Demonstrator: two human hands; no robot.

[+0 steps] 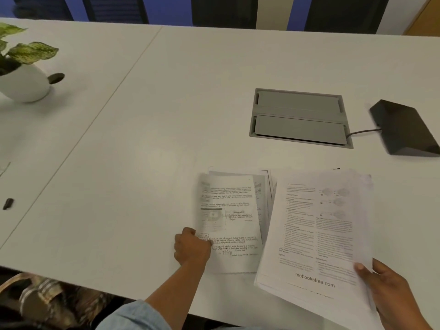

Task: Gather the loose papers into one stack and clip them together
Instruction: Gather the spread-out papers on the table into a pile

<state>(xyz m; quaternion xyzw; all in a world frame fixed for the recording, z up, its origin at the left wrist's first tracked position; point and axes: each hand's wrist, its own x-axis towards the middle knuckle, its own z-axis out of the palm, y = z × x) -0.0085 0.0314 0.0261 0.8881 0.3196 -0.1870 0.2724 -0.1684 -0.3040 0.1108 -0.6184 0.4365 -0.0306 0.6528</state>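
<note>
Left hand (191, 246) pinches one sheet (229, 222); right hand (390, 289) grips the stack (314, 236) (edges uneven): slide sheet under, then square edges.

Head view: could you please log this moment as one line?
left hand: gripping handwritten white sheet | right hand: holding printed white paper stack | black clip: untouched, far left

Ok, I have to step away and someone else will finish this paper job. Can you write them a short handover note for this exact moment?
Left hand: closed on the lower left edge of the handwritten sheet, which tops a loose pile on the table.
Right hand: fingers gripping the lower right corner of the printed stack, partly overlapping the pile.
Done: papers partly gathered into two groups.
Left: merge and square the groups, then clip. A small dark object, possibly a clip, lies far left; too blurred to confirm.
</note>
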